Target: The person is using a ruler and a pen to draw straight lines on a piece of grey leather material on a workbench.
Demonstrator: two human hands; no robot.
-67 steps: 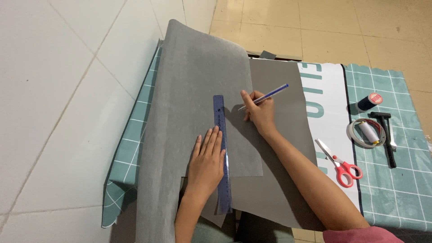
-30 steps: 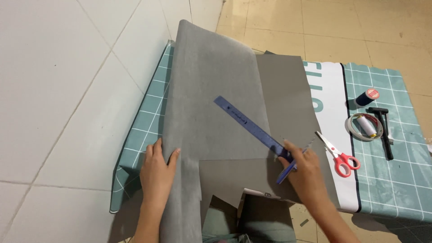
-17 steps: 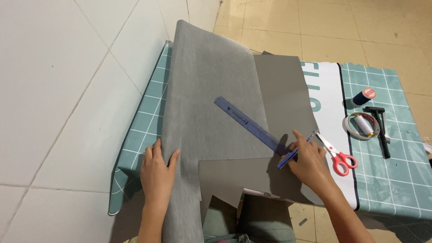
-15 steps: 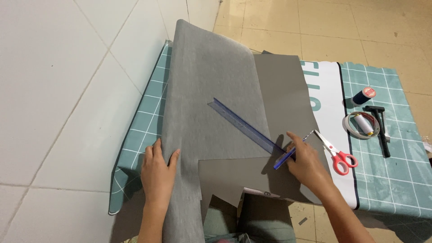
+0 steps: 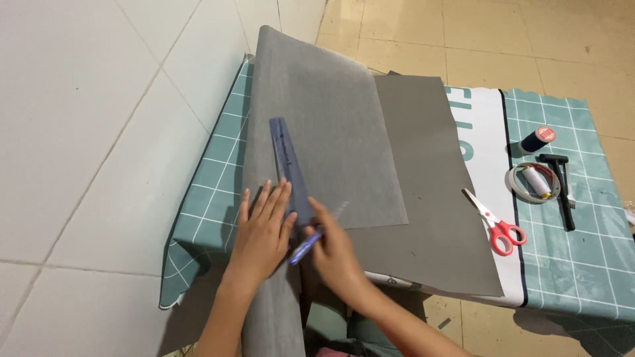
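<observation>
Covering most of the worktop [image 5: 562,264], a light grey felt-like sheet [image 5: 317,119] hangs off the near edge, its lower end cut off by the frame, and it hides part of the darker grey card [image 5: 436,198] beneath. A teal gridded mat [image 5: 211,178] and a white banner [image 5: 486,158] show only in strips around these sheets. Blurred by motion, the right hand's fingers are hard to tell apart, and the near end of the blue ruler [image 5: 288,165] disappears between the two hands.

Lying well apart to the right are red-handled scissors [image 5: 496,225], a roll of tape [image 5: 522,182] with a white spool inside it, a dark thread spool [image 5: 537,139] and a black-handled tool [image 5: 565,198]; none of them stands between the hands and the sheet.

Pressed flat on the light sheet, the left hand [image 5: 261,231] has its fingers spread and closes on nothing, its fingertips touching the ruler's left edge. Just beside it, the right hand [image 5: 337,248] has its grip closed around a blue pen [image 5: 307,244], which points down and to the left, close to the ruler's near end. The ruler lies on the light sheet, running away from the person, slightly tilted to the left.
</observation>
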